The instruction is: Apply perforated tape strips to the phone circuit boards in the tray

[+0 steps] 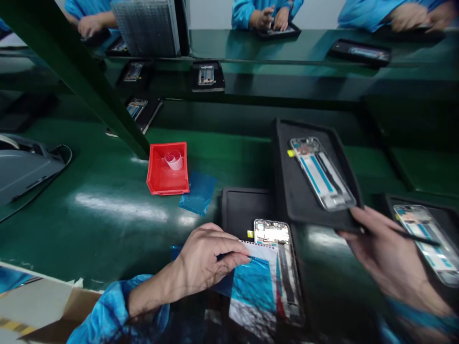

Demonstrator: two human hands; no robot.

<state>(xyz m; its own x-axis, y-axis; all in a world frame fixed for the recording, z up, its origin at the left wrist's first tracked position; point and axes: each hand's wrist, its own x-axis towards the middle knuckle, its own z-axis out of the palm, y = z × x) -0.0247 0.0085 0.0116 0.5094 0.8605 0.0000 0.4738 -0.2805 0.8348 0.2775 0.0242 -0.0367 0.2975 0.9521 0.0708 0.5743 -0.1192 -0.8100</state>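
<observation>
My left hand (204,258) pinches the edge of a sheet of stickers (251,282), white with a blue film and small red marks. The sheet hangs over part of a phone frame (272,231), which lies in a black tray (247,205) on the bench. My right hand (390,253), blurred, grips the near edge of a second black tray (294,191), raised and tilted. In that tray rests another phone frame (322,174) with blue-edged strips and a yellow tab. A thin dark tool (418,236) sticks out from the right hand; its kind is unclear.
A red bin (167,184) holds a curled sticker strip, with a blue film piece (199,191) beside it. A green post (89,91) slants across the left. More trays (215,86) stand farther back. Another phone frame (426,239) lies at right. Co-workers' hands (274,19) work opposite.
</observation>
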